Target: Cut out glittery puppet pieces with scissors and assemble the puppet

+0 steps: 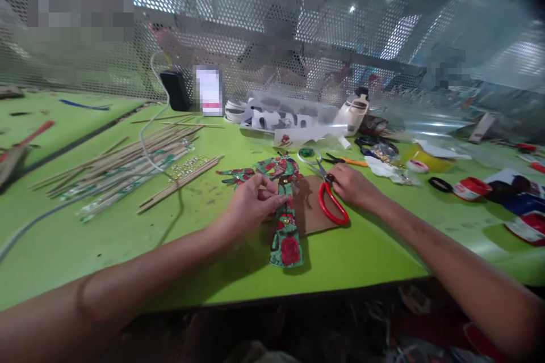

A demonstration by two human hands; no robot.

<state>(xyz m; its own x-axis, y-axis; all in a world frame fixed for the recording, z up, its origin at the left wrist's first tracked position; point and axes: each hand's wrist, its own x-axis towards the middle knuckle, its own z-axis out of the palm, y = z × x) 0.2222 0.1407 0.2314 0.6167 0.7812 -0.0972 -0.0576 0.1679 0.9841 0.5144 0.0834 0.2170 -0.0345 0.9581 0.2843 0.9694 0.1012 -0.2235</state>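
Note:
Just left of the middle, my left hand (255, 198) is closed, thumb and fingers pinching the edge of a flat cutout figure (289, 249). The cutout is painted green with red patches and has small shiny beads on it; its long strip points toward me. Part of it is hidden behind my fingers. My right hand (351, 184) has its fingers closed around the pivot of a pair of scissors (334, 210) with red handles. The blades point away to the left. Beneath the scissors and beside the cutout lies a brown piece of cardboard (313, 204).
Bamboo sticks (128, 156) lie on the left, some in plastic sleeves, near scattered gold beads (187, 167). A white cable (147, 142) crosses them. Behind stand a phone (208, 91), a black box (175, 91) and a white glue bottle (353, 113). Red jars (472, 188) stand right.

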